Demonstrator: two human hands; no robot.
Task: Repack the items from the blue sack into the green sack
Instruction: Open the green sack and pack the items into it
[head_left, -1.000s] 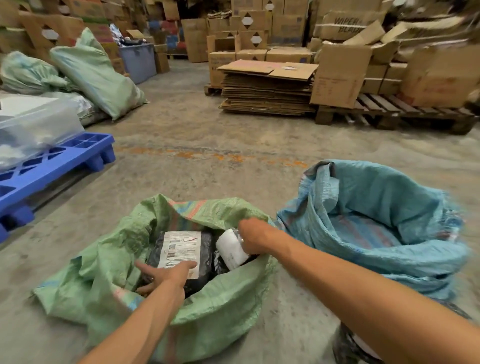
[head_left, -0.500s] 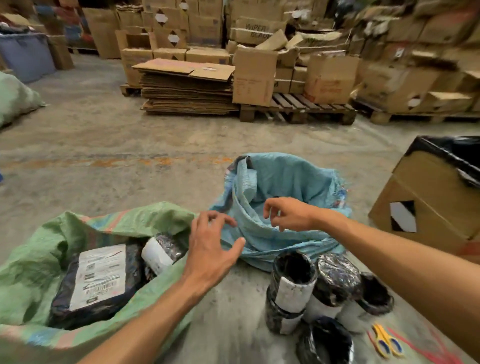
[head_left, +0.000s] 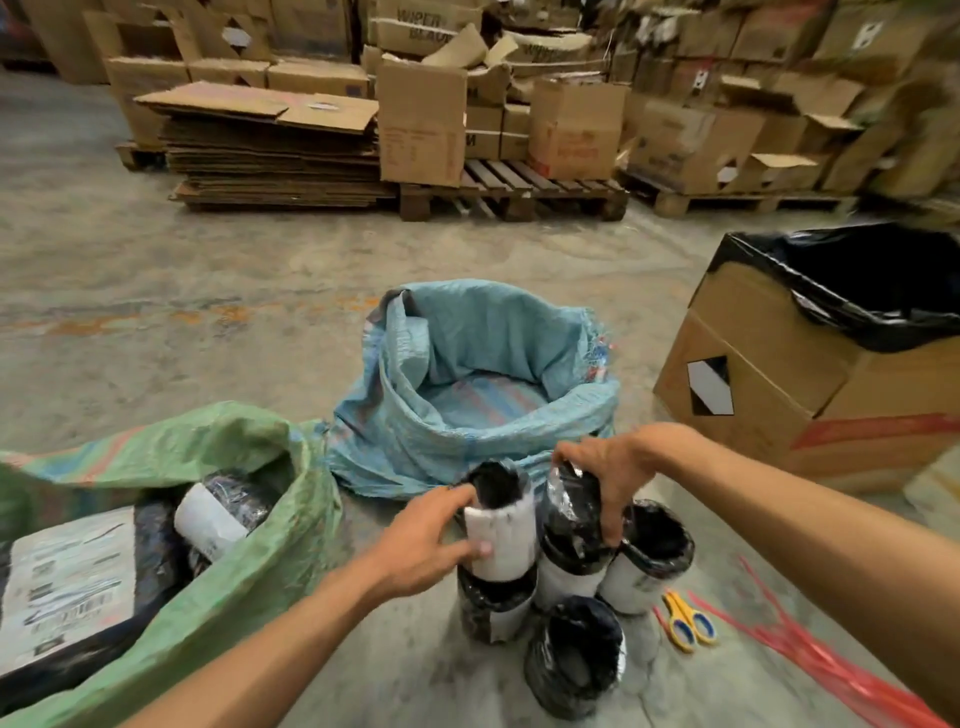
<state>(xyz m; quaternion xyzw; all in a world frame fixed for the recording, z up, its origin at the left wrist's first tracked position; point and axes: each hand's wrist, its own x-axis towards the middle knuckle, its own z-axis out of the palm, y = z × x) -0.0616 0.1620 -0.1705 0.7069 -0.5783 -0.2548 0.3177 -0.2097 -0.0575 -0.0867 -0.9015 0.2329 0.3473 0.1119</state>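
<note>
Both hands work the cluster of wrapped rolls standing on the floor, head view: left hand (head_left: 434, 540) curls round the upper white-labelled roll (head_left: 500, 530), right hand (head_left: 605, 470) grips the top of the neighbouring black-wrapped roll (head_left: 571, 525). Each roll's long axis is roughly upright. Green sack (head_left: 270, 530), the destination, lies to the left of the rolls, nearer the left hand, its mouth open toward the camera with a flat labelled parcel (head_left: 67, 577) and one roll inside. Blue sack (head_left: 467, 395) slumps just beyond the rolls; it appears empty, though folds hide part of its bottom. Green sack's left part is cut off by the frame edge.
</note>
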